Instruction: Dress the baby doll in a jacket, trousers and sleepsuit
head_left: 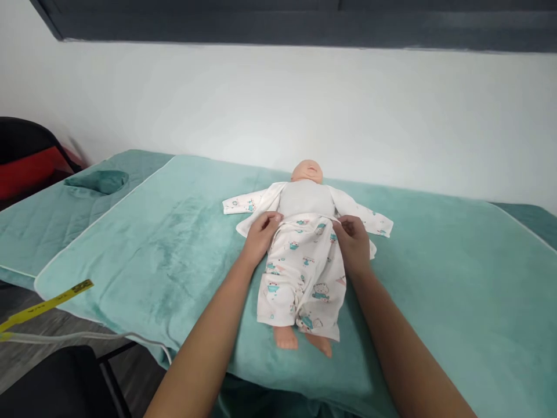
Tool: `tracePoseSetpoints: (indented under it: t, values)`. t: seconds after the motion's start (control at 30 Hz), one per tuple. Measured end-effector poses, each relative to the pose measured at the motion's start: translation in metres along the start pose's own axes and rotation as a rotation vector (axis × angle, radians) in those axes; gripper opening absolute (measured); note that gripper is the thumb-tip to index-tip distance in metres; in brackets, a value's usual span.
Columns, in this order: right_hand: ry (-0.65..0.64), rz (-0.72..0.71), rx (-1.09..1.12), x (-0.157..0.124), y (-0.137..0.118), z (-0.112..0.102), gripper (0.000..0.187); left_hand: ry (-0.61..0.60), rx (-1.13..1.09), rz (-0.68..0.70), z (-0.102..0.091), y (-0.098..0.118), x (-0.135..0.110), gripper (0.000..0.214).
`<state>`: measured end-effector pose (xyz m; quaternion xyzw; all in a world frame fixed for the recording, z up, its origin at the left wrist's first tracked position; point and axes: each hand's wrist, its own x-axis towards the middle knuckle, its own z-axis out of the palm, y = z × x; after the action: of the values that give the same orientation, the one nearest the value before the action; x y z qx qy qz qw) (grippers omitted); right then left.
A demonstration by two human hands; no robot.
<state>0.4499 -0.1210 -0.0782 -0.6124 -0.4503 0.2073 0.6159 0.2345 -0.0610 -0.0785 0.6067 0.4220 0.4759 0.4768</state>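
A baby doll (307, 172) lies on its back on a teal blanket (174, 244), head toward the wall, bare feet toward me. It wears white printed trousers (300, 273) and an open printed jacket (248, 204) spread under its grey torso. My left hand (261, 232) is closed on the trousers' waistband at the doll's left-hand side in view. My right hand (353, 239) pinches the waistband on the other side. Both forearms reach in from the bottom edge.
A second teal quilted pad (52, 215) lies at the left with a small teal pillow (98, 181). A yellow tape (43, 305) and a clear tube (87, 337) hang off the front left edge. A black-and-red chair (26, 157) stands far left. A white wall is behind.
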Motion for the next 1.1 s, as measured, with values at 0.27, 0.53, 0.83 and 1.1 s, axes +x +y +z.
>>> tracePoseSetpoints:
  t: [0.27, 0.53, 0.83, 1.1]
  values:
    - [-0.212, -0.181, -0.024, 0.009, 0.004, -0.009, 0.017, -0.154, 0.015, 0.014, -0.008, 0.000, 0.002, 0.021]
    - [-0.382, -0.308, -0.336, 0.032, -0.007, -0.014, 0.021, -0.050, 0.126, 0.083, -0.003, 0.005, 0.013, 0.013]
    - [-0.177, -0.135, -0.568, 0.079, -0.012, 0.009, 0.022, 0.117, 0.279, -0.056, 0.017, 0.001, 0.074, 0.015]
    - [-0.080, -0.182, -0.262, 0.077, 0.010, 0.015, 0.020, 0.042, 0.210, 0.077, 0.014, -0.011, 0.074, 0.012]
